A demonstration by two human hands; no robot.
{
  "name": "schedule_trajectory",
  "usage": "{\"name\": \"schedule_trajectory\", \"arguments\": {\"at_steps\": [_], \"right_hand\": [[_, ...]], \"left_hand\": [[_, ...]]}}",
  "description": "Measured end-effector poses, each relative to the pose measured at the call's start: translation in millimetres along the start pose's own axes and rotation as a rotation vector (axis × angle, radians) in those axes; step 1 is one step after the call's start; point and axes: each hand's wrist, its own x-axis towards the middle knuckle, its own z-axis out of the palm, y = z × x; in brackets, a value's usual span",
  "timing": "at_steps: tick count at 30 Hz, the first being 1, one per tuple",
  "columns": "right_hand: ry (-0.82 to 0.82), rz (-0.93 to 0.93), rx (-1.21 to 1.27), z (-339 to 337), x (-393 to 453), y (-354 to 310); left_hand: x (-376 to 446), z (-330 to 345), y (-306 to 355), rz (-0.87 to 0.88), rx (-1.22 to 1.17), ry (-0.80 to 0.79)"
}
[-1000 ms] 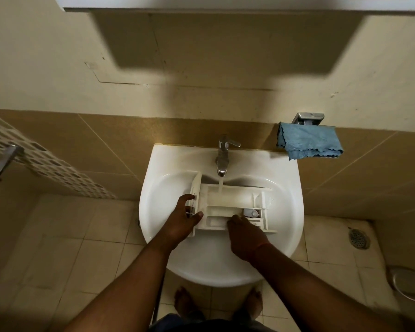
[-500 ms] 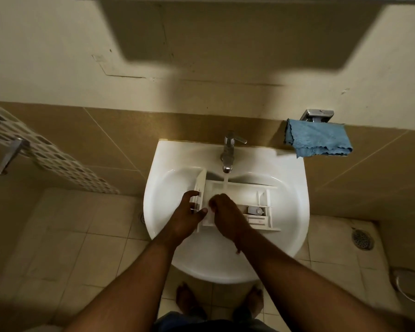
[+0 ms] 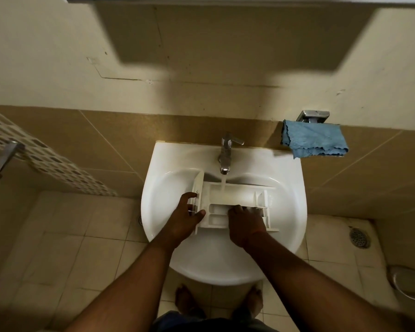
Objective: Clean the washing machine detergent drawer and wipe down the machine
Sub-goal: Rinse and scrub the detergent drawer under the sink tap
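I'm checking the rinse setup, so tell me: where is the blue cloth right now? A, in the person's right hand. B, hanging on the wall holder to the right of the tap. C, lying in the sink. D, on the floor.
B: the blue cloth hangs from the metal wall holder, right of the tap, apart from both hands.
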Motion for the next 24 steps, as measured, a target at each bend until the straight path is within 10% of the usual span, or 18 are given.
{"name": "schedule_trajectory", "arguments": {"at_steps": [3,7,12,16,20,24], "right_hand": [[-0.003,0.027,0.2,-17,9,-6],[0.199,0.305,1.349,-55,36,0],[-0.109,0.288,2.215,-75,53,-6],[0.033,-0.122,1.179,-28,24,-20],[0.157,-0.059,0.306,18,-4,3],[0.039,0.053,0.112,7,1,-16]], "left_hand": [[0,1,0,0.002,-0.002,0.004],[-1,0,2,-0.008,-0.013,-0.004],[-2,0,4,-0.009,-0.007,0.002],[-1,1,1,0.004,-0.002,0.015],[0,2,0,-0.008,0.016,0.009],[-1,1,2,-0.01,0.014,-0.001]]}}
